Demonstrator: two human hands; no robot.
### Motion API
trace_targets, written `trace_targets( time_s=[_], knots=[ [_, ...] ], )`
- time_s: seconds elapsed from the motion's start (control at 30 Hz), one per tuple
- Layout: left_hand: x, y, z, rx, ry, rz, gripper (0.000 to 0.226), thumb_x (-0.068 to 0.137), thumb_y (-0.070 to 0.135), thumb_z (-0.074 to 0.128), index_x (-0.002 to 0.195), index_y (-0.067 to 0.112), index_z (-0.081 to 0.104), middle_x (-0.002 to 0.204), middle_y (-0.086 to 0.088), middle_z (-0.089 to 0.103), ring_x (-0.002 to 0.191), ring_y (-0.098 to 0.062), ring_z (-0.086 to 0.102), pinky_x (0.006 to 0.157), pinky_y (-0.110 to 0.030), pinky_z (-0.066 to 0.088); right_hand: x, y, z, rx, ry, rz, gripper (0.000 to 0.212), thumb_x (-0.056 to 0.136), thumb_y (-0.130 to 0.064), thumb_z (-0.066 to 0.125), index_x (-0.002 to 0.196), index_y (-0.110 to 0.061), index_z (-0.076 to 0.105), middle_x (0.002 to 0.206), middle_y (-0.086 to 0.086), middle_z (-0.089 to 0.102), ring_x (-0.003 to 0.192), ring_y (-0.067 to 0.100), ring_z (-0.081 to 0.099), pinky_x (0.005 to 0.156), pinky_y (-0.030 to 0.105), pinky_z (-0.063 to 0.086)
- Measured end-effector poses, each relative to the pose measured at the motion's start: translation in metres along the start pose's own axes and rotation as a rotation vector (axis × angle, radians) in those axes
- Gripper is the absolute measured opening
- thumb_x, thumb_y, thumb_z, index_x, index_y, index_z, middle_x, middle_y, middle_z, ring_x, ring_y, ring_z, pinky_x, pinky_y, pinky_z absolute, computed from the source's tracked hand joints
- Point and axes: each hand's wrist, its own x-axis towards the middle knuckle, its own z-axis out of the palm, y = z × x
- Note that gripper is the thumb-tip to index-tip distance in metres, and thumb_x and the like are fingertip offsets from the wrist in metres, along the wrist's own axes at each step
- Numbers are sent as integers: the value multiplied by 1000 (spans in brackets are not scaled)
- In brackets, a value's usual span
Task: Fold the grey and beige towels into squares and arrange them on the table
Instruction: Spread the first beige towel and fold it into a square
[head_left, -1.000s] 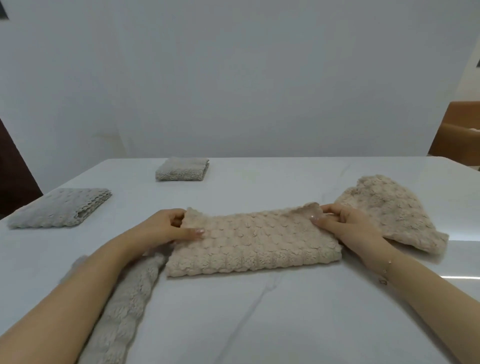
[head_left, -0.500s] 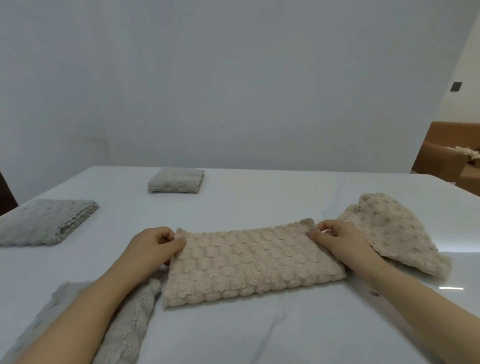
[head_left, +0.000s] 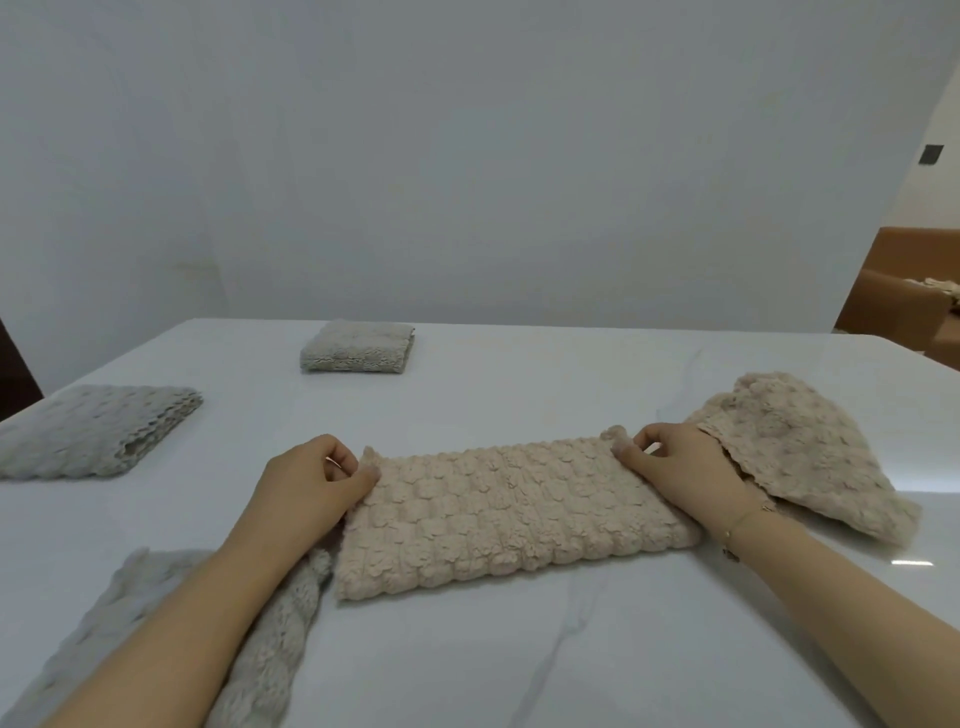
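From the head view, the left hand (head_left: 317, 486) and right hand (head_left: 675, 467) are each pinching a far corner of the beige towel (head_left: 511, 512), lying half-folded mid-counter (head_left: 519, 649). It looks soft, light and floppy; corners seem the best hold.

Soft, even indoor light, sharp focus.
Small glare streak on the table (head_left: 467, 649) right of the right hand (head_left: 685, 473); wide-angle bending at edges.

Five towels were counted on one table (head_left: 519, 649). Three were grey: two folded squares (head_left: 358, 347) (head_left: 93, 431) and one loose (head_left: 280, 639). Two were beige: one folded strip (head_left: 509, 514) and one loose heap (head_left: 810, 452). Two hands were present, left (head_left: 311, 488) and right (head_left: 685, 467).
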Motion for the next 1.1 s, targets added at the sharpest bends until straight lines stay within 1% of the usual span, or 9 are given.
trace_targets(
  time_s=[0.2, 0.37, 0.47, 0.53, 0.67, 0.87, 0.93, 1.0, 1.1],
  knots=[
    [-1, -3, 2, 92, 22, 43, 18, 80, 28, 72, 73, 16, 62, 64, 3, 62, 64, -9, 56, 56, -24, 37, -1, 1, 4, -146, 45, -51, 27, 88, -40, 60, 76, -16, 57, 68, 2, 65, 63, 13, 55, 51, 23, 34],
    [-1, -3, 3, 139, 37, 77, 17, 80, 29, 72, 75, 17, 63, 73, 4, 63, 69, -7, 55, 57, -17, 36, -3, 4, 8, -305, 113, -155, 29, 92, -40, 54, 80, -15, 55, 65, 2, 60, 69, 23, 56, 62, 34, 45],
    [-1, -5, 2, 133, 35, 81, 14, 81, 28, 71, 77, 16, 64, 75, 4, 64, 70, -10, 56, 58, -15, 36, -6, 6, 7, -279, 163, -226, 29, 95, -39, 49, 76, -17, 54, 52, -4, 53, 60, 21, 54, 59, 35, 46],
    [-1, -6, 2, 124, 32, 80, 13, 82, 27, 71, 78, 16, 64, 75, 5, 63, 71, -10, 56, 59, -14, 36, -7, 6, 7, -262, 173, -237, 28, 95, -38, 48, 77, -17, 54, 50, -4, 51, 59, 22, 53, 58, 35, 45],
    [0, -7, 2, 137, 25, 82, 13, 83, 24, 69, 77, 18, 60, 74, 6, 61, 70, -11, 54, 57, -13, 33, -3, 4, 10, -330, 148, -192, 28, 96, -41, 47, 77, -20, 53, 55, -4, 55, 64, 21, 54, 53, 30, 36],
    [0, -7, 4, 181, 21, 60, 11, 86, 22, 66, 81, 17, 58, 80, 1, 61, 76, -15, 54, 56, -13, 32, -1, 1, 12, -472, 142, -154, 31, 96, -42, 45, 86, -16, 58, 68, -1, 63, 72, 22, 57, 57, 29, 40],
    [-4, -3, 2, 190, 27, 63, 9, 88, 23, 63, 88, 16, 58, 91, -1, 62, 78, -16, 54, 59, -20, 35, -4, 1, 12, -587, 181, -171, 35, 96, -42, 43, 87, -13, 59, 68, 1, 60, 69, 23, 55, 55, 29, 39],
    [-10, 4, -3, 269, 46, 112, 19, 92, 26, 57, 107, 15, 55, 108, -3, 55, 83, -18, 55, 69, -27, 38, -10, -2, 9, -640, 267, -252, 37, 97, -40, 42, 84, -11, 61, 70, 2, 61, 62, 25, 57, 52, 30, 40],
    [-20, 23, -10, 372, 136, 286, 31, 96, 28, 49, 124, 15, 49, 123, -3, 48, 91, -21, 56, 75, -32, 44, -23, -15, 1, -516, 426, -499, 37, 95, -34, 38, 83, -12, 65, 76, 1, 64, 54, 23, 58, 43, 27, 41]
  ],
)
